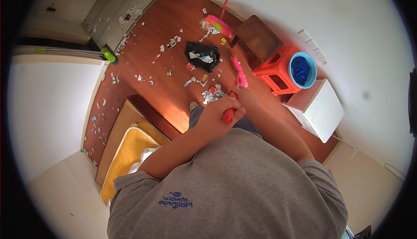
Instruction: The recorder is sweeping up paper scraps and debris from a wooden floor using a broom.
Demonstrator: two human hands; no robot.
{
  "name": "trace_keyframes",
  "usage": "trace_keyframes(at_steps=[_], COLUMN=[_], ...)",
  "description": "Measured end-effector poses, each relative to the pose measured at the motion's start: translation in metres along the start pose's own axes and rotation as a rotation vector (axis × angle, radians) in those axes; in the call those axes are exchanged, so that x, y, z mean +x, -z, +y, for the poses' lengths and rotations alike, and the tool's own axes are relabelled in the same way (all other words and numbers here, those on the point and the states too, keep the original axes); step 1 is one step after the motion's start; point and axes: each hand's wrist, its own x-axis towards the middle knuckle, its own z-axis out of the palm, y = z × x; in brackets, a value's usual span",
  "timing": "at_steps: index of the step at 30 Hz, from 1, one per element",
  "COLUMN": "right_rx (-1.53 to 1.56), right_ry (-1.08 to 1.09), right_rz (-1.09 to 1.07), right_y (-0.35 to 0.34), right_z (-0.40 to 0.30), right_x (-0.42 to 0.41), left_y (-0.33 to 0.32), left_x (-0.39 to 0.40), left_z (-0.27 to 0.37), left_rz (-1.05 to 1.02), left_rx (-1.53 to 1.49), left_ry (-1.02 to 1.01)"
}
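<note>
Both hands grip a broom's red handle in front of my body. My left hand point(219, 112) is wrapped round it close to its rounded end. My right hand point(243, 97) holds it a little further down, towards the brush. The broom head point(240, 71) has pink bristles and is over the wooden floor, right of a black plastic bag point(202, 56). Paper scraps lie on that bag. A heap of torn paper and litter point(212, 94) is just beyond my left hand, near my shoe point(194, 105). My hands partly hide the handle.
Litter is strewn over the floor point(153, 50). Another pink broom point(221, 25) stands near a brown wooden stool point(259, 38). A blue basin point(303, 70) rests on a red plastic stool point(277, 72), beside a white cabinet point(324, 110). At left are a green broom point(108, 55) and a yellow mattress point(130, 154).
</note>
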Motion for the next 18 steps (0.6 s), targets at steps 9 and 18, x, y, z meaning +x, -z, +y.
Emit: trace_keyframes(at_steps=[9, 18], right_rx=[-0.139, -0.172], right_ry=[0.076, 0.32], right_rz=[-0.122, -0.277], right_y=[-0.018, 0.016], right_z=[0.043, -0.004], right_x=[0.081, 0.056], left_y=[-0.041, -0.04], left_x=[0.014, -0.008], left_z=[-0.056, 0.022], left_rz=[0.42, 0.411], left_rx=[-0.229, -0.101], left_ry=[0.307, 0.267])
